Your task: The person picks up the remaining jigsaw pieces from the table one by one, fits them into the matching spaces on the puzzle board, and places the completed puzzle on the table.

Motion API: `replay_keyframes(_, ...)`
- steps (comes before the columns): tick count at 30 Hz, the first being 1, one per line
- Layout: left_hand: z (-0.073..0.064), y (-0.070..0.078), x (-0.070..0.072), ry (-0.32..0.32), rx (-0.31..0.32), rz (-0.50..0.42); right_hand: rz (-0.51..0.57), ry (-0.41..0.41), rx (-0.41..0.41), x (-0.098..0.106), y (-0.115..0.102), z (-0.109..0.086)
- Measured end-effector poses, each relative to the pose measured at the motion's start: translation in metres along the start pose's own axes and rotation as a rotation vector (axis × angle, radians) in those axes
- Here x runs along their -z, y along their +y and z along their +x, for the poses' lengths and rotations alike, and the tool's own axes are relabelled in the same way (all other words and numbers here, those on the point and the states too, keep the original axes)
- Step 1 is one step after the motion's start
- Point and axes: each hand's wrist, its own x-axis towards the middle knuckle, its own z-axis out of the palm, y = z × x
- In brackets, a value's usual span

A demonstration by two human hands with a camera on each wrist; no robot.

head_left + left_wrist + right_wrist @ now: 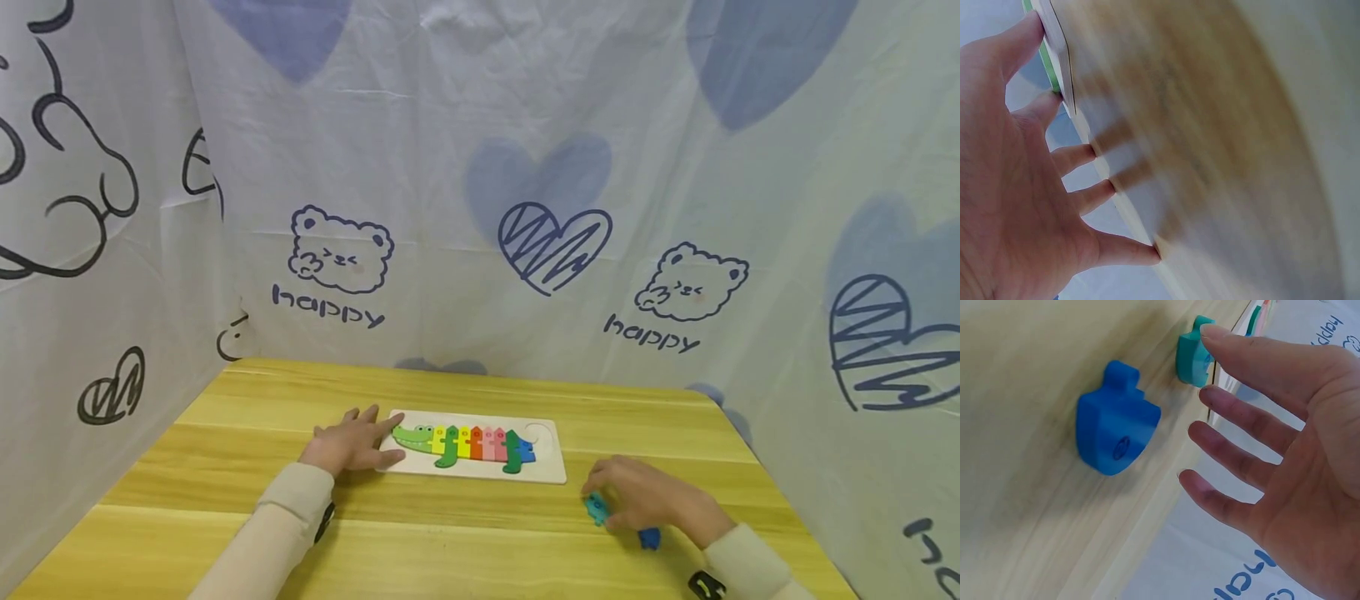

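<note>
A pale puzzle board [480,475] with a colourful crocodile [472,444] on it lies on the table. At its left end my left hand [352,443] has fingers spread, the thumb and a finger touching the board's edge; the others rest on the table, as the left wrist view shows. My right hand [637,492] is to the right of the board, over a teal puzzle piece [1194,359]. Its thumb and index finger are on either side of that piece, with no clear grip visible. A dark blue puzzle piece [1116,425] lies under the palm side, apart from the fingers.
The wooden table [450,550] reaches back to a white curtain [442,167] printed with hearts, bears and writing. More of this cloth hangs at the left and right. At the board's right end a curled tail outline [538,432] shows.
</note>
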Motion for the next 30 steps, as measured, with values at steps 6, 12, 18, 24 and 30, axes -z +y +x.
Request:
replay_keyframes(6, 0.0, 0.0, 0.0, -0.002, 0.004, -0.006, 0.025, -0.015, 0.028, -0.004, 0.004, -0.003)
replay_keyframes(12, 0.0, 0.001, 0.001, -0.002, 0.003, -0.014, 0.058, 0.004, 0.037, -0.007, 0.007, -0.001)
replay_keyframes(18, 0.0, 0.001, 0.001, -0.004, 0.001, -0.013, 0.072, 0.025, -0.003, -0.01, 0.011, 0.001)
replay_keyframes(24, -0.001, 0.001, 0.002, -0.003, 0.003, -0.017, 0.048, 0.06, -0.039, -0.009, 0.009, 0.006)
replay_keyframes(30, -0.001, 0.002, 0.003, -0.004, 0.004, -0.016, -0.087, 0.178, -0.066, -0.003, 0.003, 0.015)
